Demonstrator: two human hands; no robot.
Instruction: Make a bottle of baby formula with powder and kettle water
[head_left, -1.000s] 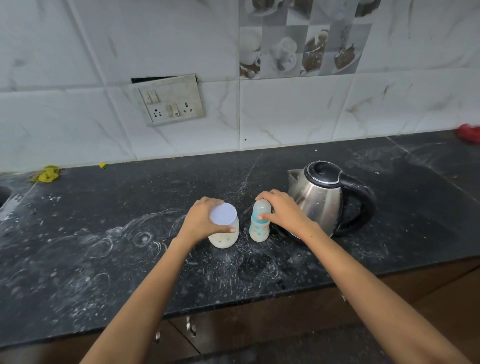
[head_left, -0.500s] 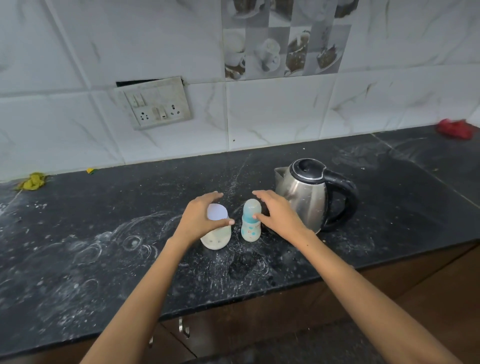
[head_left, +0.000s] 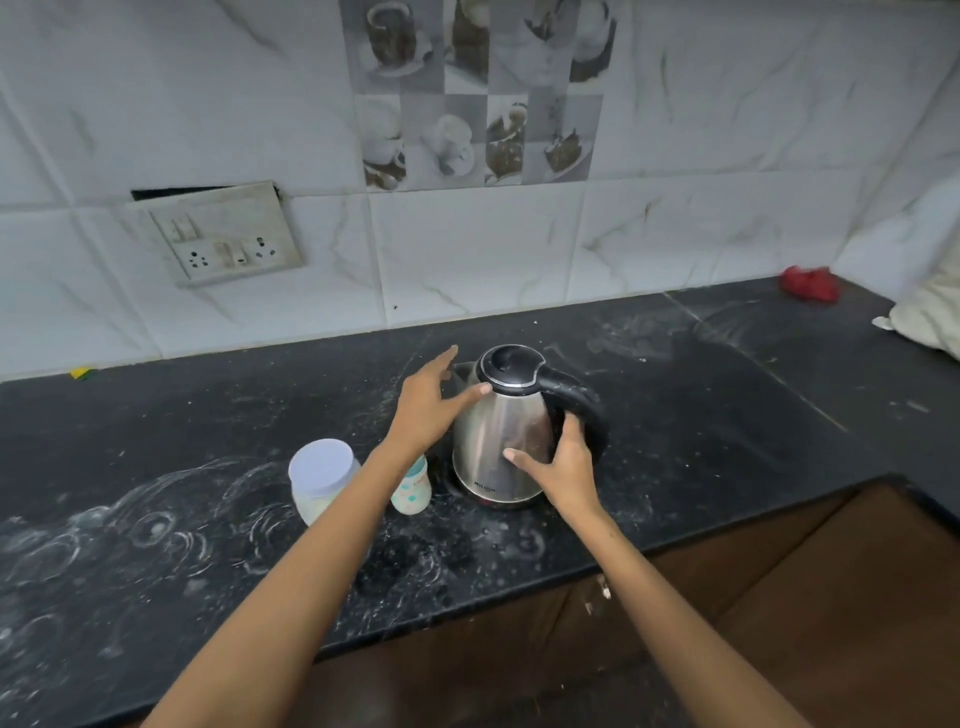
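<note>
A steel kettle (head_left: 498, 441) with a black lid and handle stands on the dark counter (head_left: 701, 415). My left hand (head_left: 431, 402) is spread open at its upper left, thumb touching the body just under the lid. Low on the kettle's right side, my right hand (head_left: 563, 465) has its fingers reaching into the handle loop and its thumb on the steel; they are not closed round the handle. A small baby bottle (head_left: 413, 491) with teal dots stands left of the kettle, partly hidden by my left forearm. The white-lidded powder jar (head_left: 322, 475) stands further left.
The counter is dusted with white powder rings at the left. A switchboard (head_left: 223, 234) hangs on the tiled wall. A red cloth (head_left: 808, 283) and a pale bundle (head_left: 930, 317) lie at the far right. The counter's front edge runs above brown cabinets (head_left: 831, 597).
Both hands have let go of the jar and the bottle and moved right to the kettle. The view has turned to the right.
</note>
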